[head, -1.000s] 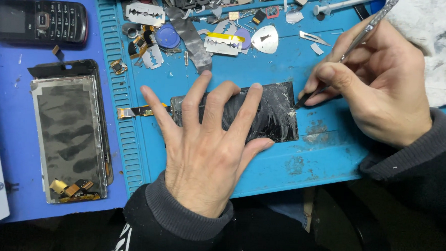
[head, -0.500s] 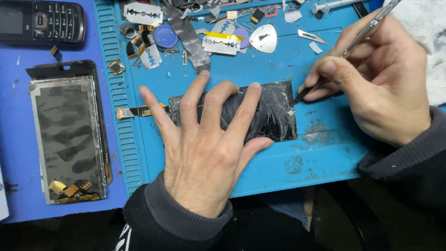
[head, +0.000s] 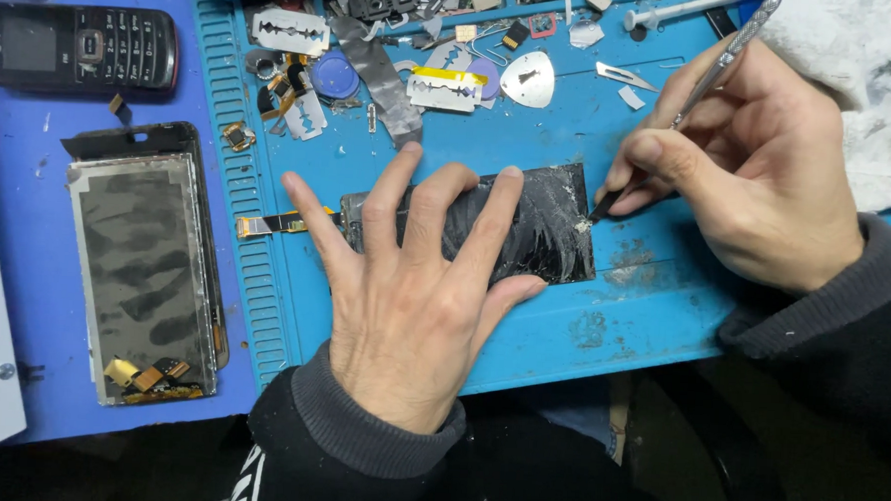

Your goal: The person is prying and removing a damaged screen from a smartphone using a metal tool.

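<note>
The left hand lies flat, fingers spread, pinning the cracked screen steady while the right hand pinches a scalpel against its edge.

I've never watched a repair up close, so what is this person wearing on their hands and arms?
Nothing on the hands: the left hand and right hand are bare, without gloves or visible rings. Both arms wear dark sleeves ending in grey ribbed cuffs. The left sleeve shows white markings near its lower edge.

Cracked black screen flat, scalpel tilted
</note>
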